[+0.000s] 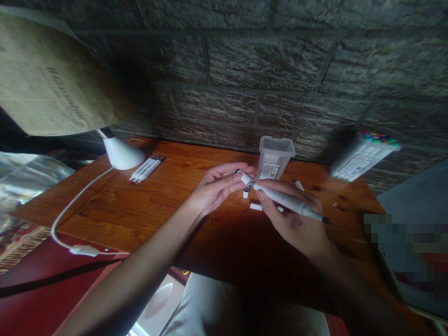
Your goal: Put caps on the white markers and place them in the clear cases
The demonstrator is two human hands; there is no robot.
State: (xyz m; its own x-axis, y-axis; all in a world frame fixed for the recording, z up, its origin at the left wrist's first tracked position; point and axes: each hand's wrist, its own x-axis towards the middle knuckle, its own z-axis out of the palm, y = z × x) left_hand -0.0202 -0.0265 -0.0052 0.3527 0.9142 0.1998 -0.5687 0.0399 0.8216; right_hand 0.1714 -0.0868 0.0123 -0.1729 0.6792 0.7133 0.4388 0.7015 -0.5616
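Observation:
My right hand [297, 224] is wrapped round a white marker [285, 199] that lies slantwise, its dark tip pointing right. My left hand [219, 186] pinches the marker's left end, where a white cap [245, 178] sits, with thumb and fingers closed on it. Both hands hover over a wooden table [147, 200]. Loose white caps [255, 206] lie on the wood just under the hands. A clear plastic marker box [275, 156] stands open right behind them.
Three markers [145, 169] lie side by side at the back left, beside a white lamp base [122, 153] with its cable [70, 210] trailing off the table. A full box of coloured markers [364, 156] leans against the brick wall at right. A cardboard box [52, 79] looms top left.

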